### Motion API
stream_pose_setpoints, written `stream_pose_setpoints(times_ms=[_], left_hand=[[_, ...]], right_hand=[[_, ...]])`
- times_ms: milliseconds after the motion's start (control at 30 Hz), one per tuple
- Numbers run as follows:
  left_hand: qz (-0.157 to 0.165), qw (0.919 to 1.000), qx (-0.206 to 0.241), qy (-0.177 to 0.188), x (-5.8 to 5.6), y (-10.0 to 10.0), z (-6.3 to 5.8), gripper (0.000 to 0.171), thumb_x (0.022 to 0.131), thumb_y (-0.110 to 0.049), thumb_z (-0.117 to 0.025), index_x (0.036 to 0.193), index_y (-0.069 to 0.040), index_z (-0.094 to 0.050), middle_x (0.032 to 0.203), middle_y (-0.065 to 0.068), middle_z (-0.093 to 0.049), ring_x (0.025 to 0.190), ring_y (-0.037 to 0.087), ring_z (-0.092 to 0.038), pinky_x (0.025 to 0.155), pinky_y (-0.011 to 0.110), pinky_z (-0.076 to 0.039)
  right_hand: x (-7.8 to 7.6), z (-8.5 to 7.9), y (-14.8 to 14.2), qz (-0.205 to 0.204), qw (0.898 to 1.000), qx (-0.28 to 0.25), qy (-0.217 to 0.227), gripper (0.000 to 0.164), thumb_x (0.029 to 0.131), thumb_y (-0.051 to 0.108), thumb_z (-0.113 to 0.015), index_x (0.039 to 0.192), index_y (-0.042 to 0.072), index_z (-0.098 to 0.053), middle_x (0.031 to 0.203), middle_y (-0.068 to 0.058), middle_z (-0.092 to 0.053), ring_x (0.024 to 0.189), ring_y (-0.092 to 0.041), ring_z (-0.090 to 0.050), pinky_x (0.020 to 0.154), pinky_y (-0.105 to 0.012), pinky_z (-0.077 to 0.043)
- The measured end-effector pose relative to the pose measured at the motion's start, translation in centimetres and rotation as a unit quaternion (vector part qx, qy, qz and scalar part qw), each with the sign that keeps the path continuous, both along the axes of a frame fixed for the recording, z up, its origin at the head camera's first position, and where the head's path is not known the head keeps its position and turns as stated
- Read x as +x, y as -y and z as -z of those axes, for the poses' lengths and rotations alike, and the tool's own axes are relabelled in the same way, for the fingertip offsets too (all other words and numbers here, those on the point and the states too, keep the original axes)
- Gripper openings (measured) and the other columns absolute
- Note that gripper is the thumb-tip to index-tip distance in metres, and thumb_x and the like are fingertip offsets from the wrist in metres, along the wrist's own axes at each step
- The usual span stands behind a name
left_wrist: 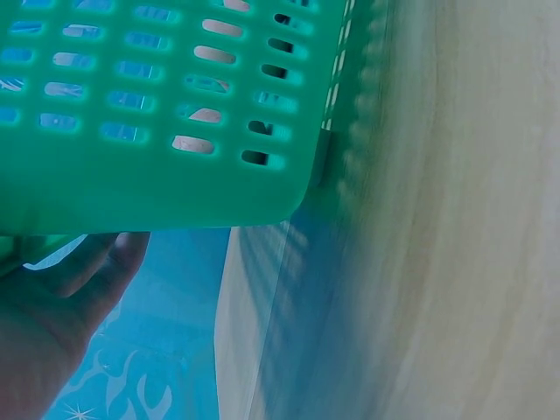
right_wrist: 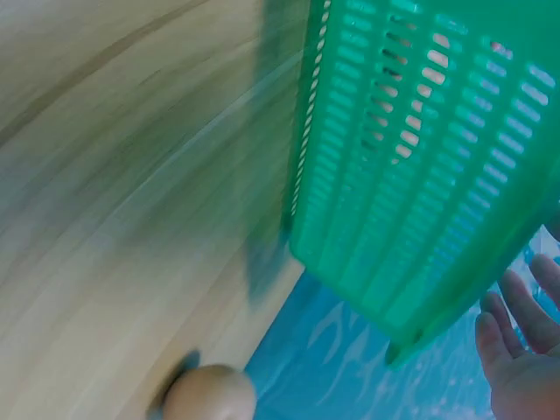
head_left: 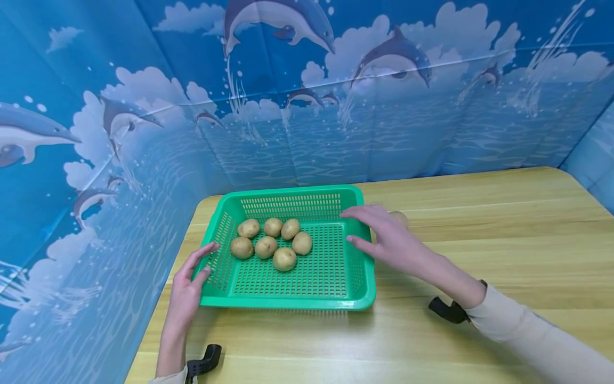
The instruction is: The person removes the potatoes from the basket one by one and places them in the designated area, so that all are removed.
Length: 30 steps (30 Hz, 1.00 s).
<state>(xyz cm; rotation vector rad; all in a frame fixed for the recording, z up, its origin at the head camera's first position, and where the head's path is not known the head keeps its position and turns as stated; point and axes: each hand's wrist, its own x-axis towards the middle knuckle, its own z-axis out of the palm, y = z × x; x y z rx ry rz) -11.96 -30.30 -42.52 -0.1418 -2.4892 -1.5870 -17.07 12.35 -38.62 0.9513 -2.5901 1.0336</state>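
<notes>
A green plastic basket [head_left: 297, 303] with slotted walls stands on the wooden table, holding several potatoes [head_left: 266, 247] grouped toward its left side. At the left rim is my left hand [head_left: 184, 290], its index finger and thumb spread apart with their tips right at the edge. My right hand [head_left: 384, 237] hovers by the opposite rim, index finger and thumb parted and reaching over it. The right wrist view shows those fingers [right_wrist: 516, 319] extended beside the basket wall [right_wrist: 394, 175], holding nothing. Another potato [head_left: 399, 217] lies on the table, partly hidden behind my right hand.
Pale wood tabletop [head_left: 503, 234] extends to the right of the basket. A blue curtain [head_left: 307, 144] printed with dolphins and clouds hangs along the back and left edges. Each wrist wears a black strap mount [head_left: 448, 309].
</notes>
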Motion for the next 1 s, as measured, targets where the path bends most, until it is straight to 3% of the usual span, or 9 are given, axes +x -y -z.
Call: stream_pose_setpoints(times_ms=[433, 600, 1000], left_hand=[[0.005, 0.9998, 0.017, -0.003, -0.2, -0.1, -0.2, 0.050, 0.100, 0.006, -0.044, 0.145, -0.016, -0.049, 0.141, 0.002, -0.054, 0.141, 0.012, -0.031, 0.100, 0.019, -0.035], [0.007, 0.9998, 0.020, -0.002, -0.1, -0.1, -0.2, 0.052, 0.099, 0.007, -0.045, 0.146, -0.015, -0.048, 0.141, 0.002, -0.054, 0.141, 0.012, -0.030, 0.099, 0.019, -0.036], [0.002, 0.9998, 0.019, -0.003, -0.1, -0.1, -0.2, 0.051, 0.098, 0.008, -0.046, 0.144, -0.014, -0.050, 0.140, 0.002, -0.054, 0.139, 0.013, -0.034, 0.098, 0.018, -0.038]], right_hand=[[-0.2, -0.4, 3.2, -0.068, 0.996, 0.041, 0.031, 0.045, 0.094, 0.026, -0.069, 0.135, 0.015, -0.056, 0.136, 0.001, -0.055, 0.127, -0.020, -0.047, 0.100, -0.043, -0.043], [-0.5, -0.6, 4.1, -0.091, 0.993, 0.055, 0.047, 0.045, 0.094, 0.023, -0.069, 0.136, 0.016, -0.056, 0.136, 0.002, -0.055, 0.129, -0.019, -0.046, 0.107, -0.043, -0.038], [-3.2, -0.6, 6.1, -0.139, 0.982, 0.105, 0.079, 0.043, 0.093, 0.021, -0.069, 0.135, 0.013, -0.058, 0.133, -0.004, -0.059, 0.126, -0.023, -0.051, 0.103, -0.043, -0.042]])
